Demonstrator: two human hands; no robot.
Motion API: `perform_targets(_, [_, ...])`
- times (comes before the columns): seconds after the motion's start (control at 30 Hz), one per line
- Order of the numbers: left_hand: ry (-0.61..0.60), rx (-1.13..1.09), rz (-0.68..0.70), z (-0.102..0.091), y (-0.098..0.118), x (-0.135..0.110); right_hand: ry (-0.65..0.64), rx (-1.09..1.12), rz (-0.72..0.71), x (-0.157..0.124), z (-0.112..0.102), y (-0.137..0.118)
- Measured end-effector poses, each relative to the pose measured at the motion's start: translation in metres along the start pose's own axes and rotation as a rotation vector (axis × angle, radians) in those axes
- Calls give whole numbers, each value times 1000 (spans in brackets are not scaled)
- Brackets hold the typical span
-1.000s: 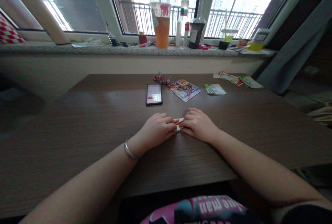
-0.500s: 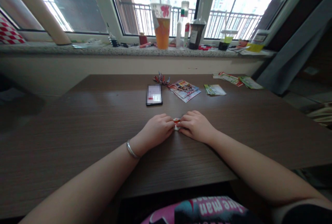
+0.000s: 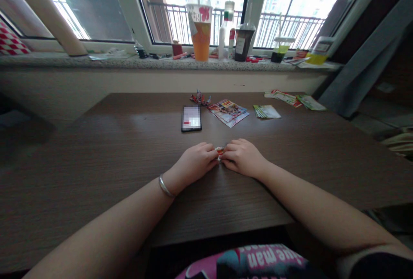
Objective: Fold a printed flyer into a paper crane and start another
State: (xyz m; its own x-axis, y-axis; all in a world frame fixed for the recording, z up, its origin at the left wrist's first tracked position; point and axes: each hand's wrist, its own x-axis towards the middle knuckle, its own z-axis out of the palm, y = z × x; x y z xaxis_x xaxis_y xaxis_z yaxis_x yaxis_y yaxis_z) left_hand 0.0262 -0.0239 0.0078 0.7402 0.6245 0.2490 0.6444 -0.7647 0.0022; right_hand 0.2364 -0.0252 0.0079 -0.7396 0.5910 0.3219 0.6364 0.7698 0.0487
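Observation:
Between my two hands is a small piece of red, orange and white printed paper (image 3: pixel 220 151), low over the brown table (image 3: pixel 129 171). My left hand (image 3: pixel 201 158), with a silver bracelet (image 3: pixel 164 186) at the wrist, has its fingertips closed on the paper's left side. The fingers of my right hand (image 3: pixel 241 156) pinch its right side. Most of the paper is hidden under the fingers, so its full shape cannot be made out. Beyond the hands lie a phone (image 3: pixel 191 118) with a lit screen and some colourful printed sheets (image 3: pixel 229 112).
Crumpled or folded red-and-blue paper pieces (image 3: pixel 200 97) lie behind the phone. A small stack of greenish cards (image 3: pixel 266 112) and more leaflets (image 3: pixel 287 98) are at the right rear. On the windowsill (image 3: pixel 112 61) stand an orange drink cup (image 3: pixel 201 40), a dark cup (image 3: pixel 243 44) and bottles.
My left fingers have shifted slightly to the right, closer to my right fingers, and less of the paper's white lower part shows. Both hands stay on the paper.

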Motion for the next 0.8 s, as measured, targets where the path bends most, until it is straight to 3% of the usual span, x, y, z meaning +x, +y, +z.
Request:
perform_targets(0.37, [27,22,-7,-1,4,4,17,149,118,2,2,-1])
perform_targets(0.8, [29,-16,-3,-1,-1,5,-17,160,138,0,0,-4])
